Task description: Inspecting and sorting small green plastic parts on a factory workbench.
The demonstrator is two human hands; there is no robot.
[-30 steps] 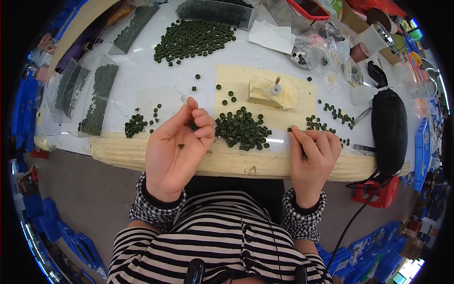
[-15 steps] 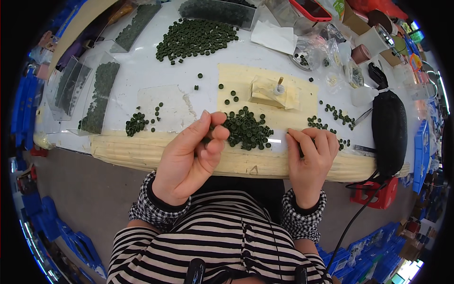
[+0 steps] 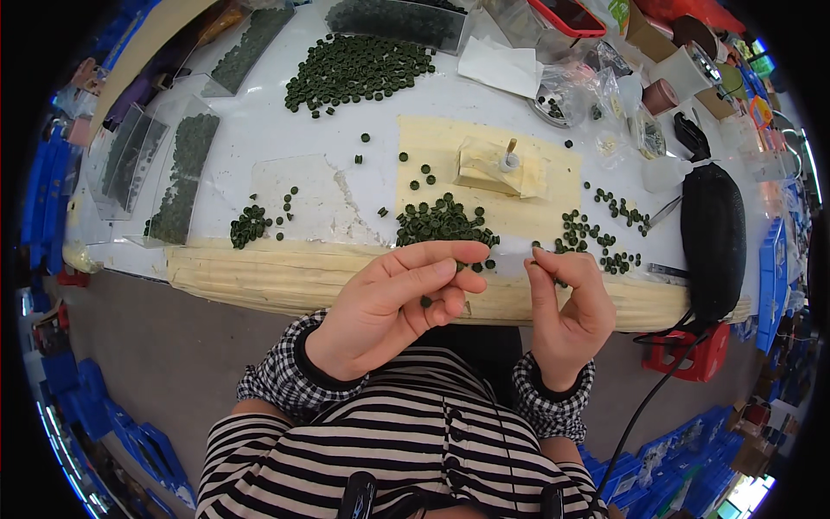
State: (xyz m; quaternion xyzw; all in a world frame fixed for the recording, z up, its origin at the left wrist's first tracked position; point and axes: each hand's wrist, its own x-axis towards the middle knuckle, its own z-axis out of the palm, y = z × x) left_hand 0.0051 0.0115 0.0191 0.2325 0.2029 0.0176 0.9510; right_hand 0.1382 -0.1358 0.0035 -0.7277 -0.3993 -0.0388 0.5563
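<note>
- Left hand (image 3: 385, 303) is sitting farther right than earlier, nearer the right hand (image 3: 571, 316); thumb and forefinger are pinching a green piece (image 3: 459, 266), other fingers curling.
- Right thumb and forefinger are nearly meeting; any hold cannot be told.
- Pinched piece is lying left of the right hand, apart, looking small, dark, roundish.
- Beyond, a heap (image 3: 441, 221) is resting.

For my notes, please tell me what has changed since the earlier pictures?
The left hand moved right, toward the right hand, whose fingertips drew back slightly. Small green discs remain in the left hand; any new pickup or release is unclear. The taped block and red-framed phone stayed.
</note>
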